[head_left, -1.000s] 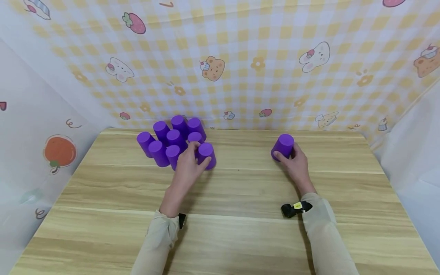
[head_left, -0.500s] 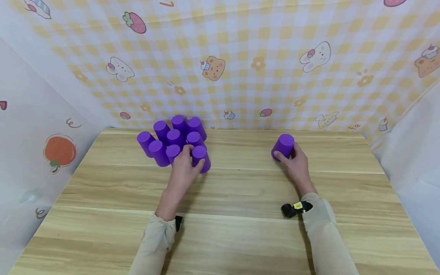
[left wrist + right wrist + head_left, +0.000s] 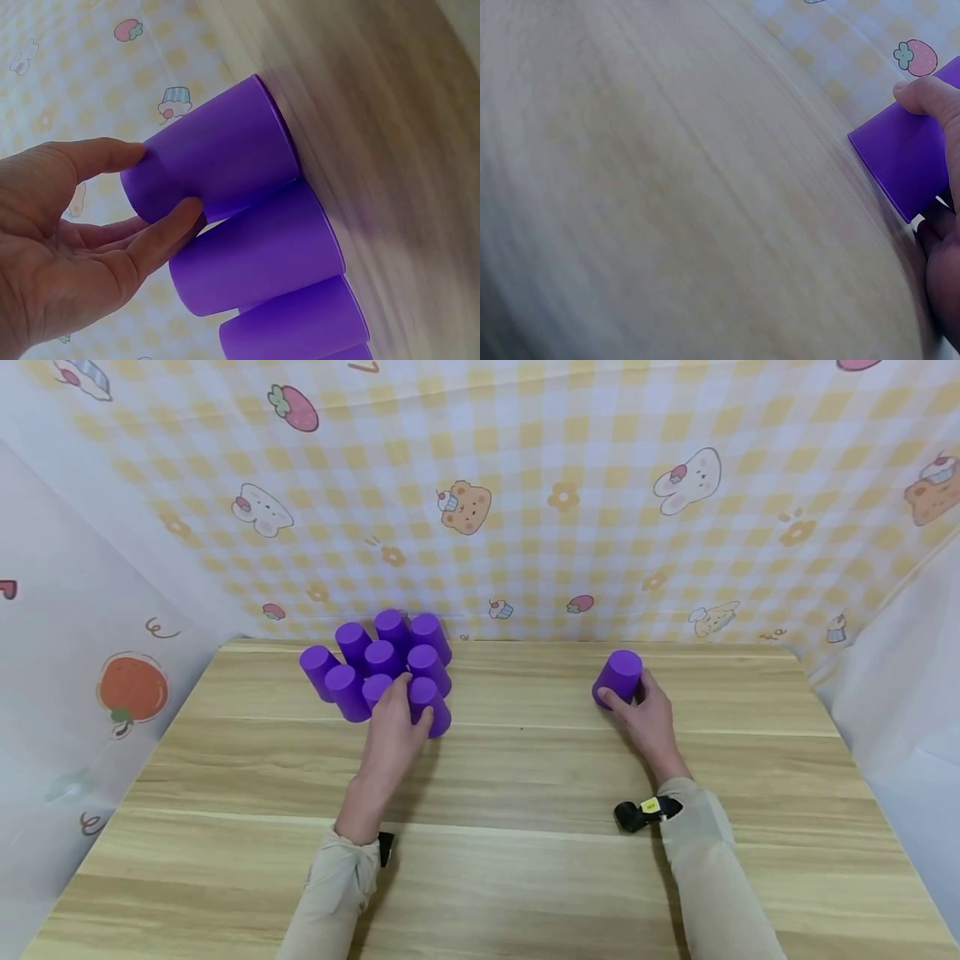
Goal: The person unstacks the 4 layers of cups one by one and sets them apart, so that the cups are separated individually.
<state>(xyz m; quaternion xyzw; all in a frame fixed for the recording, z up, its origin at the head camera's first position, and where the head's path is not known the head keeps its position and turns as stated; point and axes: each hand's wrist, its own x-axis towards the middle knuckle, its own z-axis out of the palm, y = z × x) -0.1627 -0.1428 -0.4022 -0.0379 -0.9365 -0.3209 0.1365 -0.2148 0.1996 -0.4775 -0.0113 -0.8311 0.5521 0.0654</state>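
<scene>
A: Since a second ago the left hand (image 3: 393, 731) has slid its purple cup (image 3: 429, 703) toward the far-left corner of the tabletop (image 3: 525, 777), so it now sits against the cluster of upturned purple cups (image 3: 375, 662) instead of apart from it. The right hand (image 3: 645, 714) and its single purple cup (image 3: 618, 677) have barely shifted.

B: How are the fingers?

A: On the left, thumb and fingers curl loosely round the near cup's wall; the left wrist view shows the thumb (image 3: 97, 154) above and a finger (image 3: 161, 240) below it. On the right, the fingers wrap the lone cup's side, with a fingertip (image 3: 922, 94) pressed on its wall.

B: And how far along is the gathering?

A: I'd judge it nearly done. Nine cups stand mouth-down, packed touching near the far edge, left of centre. One cup stands well apart toward the far-right corner and has not yet joined the group.
</scene>
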